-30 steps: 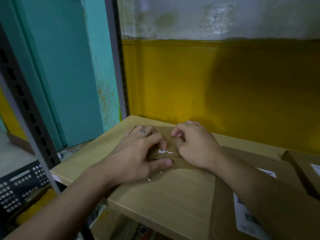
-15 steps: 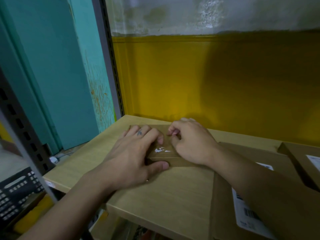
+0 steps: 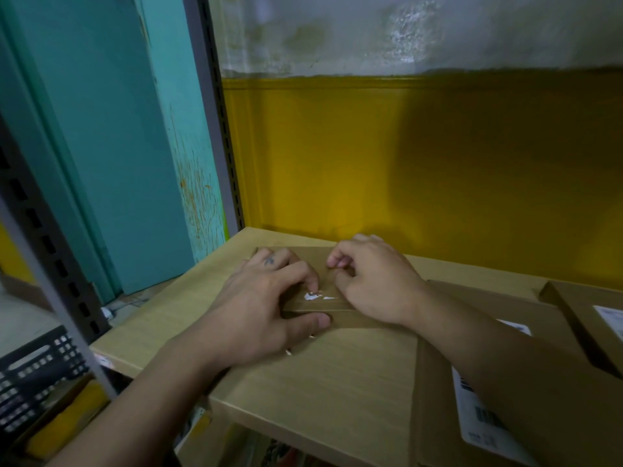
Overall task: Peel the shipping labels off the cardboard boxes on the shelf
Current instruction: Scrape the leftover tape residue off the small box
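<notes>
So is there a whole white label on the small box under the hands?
No, only small white scraps show on the small box between the left hand and right hand.

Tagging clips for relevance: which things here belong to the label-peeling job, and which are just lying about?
Job: small box with white label scraps; left hand gripping it; right hand, fingers curled on its top; big box and far-right box, both labelled; shelf board.
Lying about: black crate, teal door, shelf upright.
</notes>
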{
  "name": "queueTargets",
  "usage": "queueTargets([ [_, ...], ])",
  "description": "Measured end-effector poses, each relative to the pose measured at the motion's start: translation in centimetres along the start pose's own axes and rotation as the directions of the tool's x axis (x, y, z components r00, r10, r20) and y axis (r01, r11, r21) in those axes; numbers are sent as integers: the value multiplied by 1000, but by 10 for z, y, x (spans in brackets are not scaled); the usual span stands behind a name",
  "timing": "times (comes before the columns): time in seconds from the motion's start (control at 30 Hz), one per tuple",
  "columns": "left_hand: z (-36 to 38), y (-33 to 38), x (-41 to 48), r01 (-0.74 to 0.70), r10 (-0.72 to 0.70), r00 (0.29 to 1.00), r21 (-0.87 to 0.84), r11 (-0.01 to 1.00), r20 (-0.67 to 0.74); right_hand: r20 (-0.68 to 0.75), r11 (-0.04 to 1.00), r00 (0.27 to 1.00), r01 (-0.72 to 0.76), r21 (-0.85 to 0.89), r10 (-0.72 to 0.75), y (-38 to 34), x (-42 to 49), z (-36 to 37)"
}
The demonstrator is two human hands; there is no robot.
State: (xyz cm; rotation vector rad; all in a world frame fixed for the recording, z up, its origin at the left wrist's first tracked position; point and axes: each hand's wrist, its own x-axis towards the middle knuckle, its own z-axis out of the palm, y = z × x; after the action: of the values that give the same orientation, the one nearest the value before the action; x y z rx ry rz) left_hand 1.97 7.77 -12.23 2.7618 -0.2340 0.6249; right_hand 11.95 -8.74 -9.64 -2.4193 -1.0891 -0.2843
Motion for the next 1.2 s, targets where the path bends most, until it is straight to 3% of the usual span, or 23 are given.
queueTargets([
  [0.97, 2, 4, -3, 41, -39, 997, 33, 999, -63, 4, 998, 1000, 22, 62, -23, 6, 1, -1],
  [1.2, 4, 1, -6, 25, -27, 994, -19, 999, -104, -88, 988, 992, 99, 116, -89, 4, 0, -6],
])
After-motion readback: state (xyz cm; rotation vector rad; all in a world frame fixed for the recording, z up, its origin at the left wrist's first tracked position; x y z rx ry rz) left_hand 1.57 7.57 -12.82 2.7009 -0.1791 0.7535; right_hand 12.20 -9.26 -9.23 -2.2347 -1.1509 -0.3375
